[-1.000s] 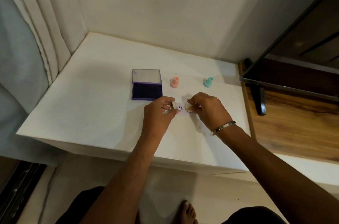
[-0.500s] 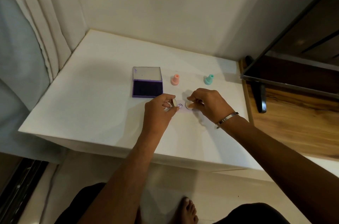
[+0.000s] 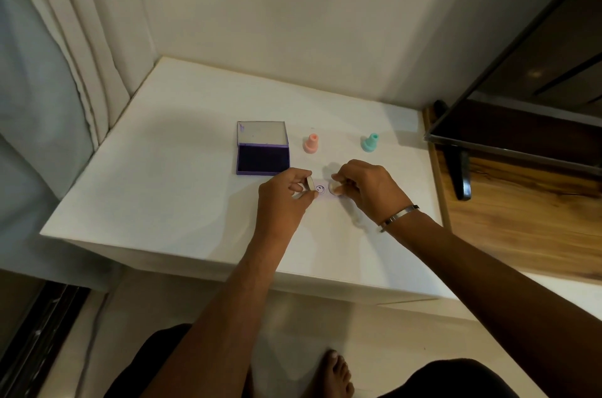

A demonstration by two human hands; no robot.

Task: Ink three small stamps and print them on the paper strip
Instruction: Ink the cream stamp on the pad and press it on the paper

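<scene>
A pale paper strip (image 3: 325, 196) lies on the white table (image 3: 182, 195), with one smiley print (image 3: 320, 190) showing between my hands. My left hand (image 3: 284, 199) pinches the strip's left end, and something small and round sits between its fingertips. My right hand (image 3: 368, 189) is shut on a cream stamp (image 3: 335, 188), whose round base rests on the strip just right of the print. A pink stamp (image 3: 311, 143) and a teal stamp (image 3: 369, 142) stand upright behind. The open purple ink pad (image 3: 262, 159) lies to the left of them.
A wall runs along the table's back edge and curtains (image 3: 65, 49) hang at the left. A dark television (image 3: 521, 124) on a black foot (image 3: 457, 166) stands on a wooden surface to the right. My bare foot (image 3: 335, 375) is below the table's front edge.
Both hands have stayed at the strip, with the cream stamp still down beside the print. Only the camera has shifted slightly.
</scene>
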